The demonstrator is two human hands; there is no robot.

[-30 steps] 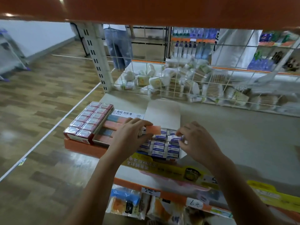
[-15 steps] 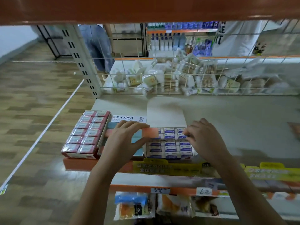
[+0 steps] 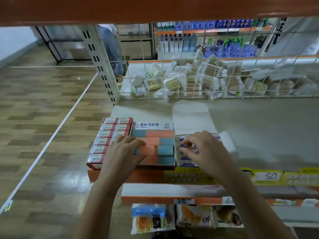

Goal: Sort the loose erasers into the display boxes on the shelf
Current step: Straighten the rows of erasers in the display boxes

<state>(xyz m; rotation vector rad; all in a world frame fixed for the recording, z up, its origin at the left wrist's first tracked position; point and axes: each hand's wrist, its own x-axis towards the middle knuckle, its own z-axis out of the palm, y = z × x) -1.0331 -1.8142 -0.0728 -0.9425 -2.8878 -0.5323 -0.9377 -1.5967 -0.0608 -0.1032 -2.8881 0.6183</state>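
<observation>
Here the left hand point(image 3: 124, 152) presses flat, straight fingers on a pink eraser point(image 3: 147, 150) in the middle box point(image 3: 153, 145), its long axis left-right. The right hand point(image 3: 205, 149), fingers curled, pinches a white eraser point(image 3: 185, 149) in the right box point(image 3: 183, 160).

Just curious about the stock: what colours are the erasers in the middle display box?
Orange-pink and blue-grey erasers mixed, seen in the head view.

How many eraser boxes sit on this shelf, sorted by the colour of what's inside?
Box of red-wrapped erasers: 1
Box of orange and blue erasers: 1
Box of white, purple-labelled erasers: 1
Total: 3
</observation>
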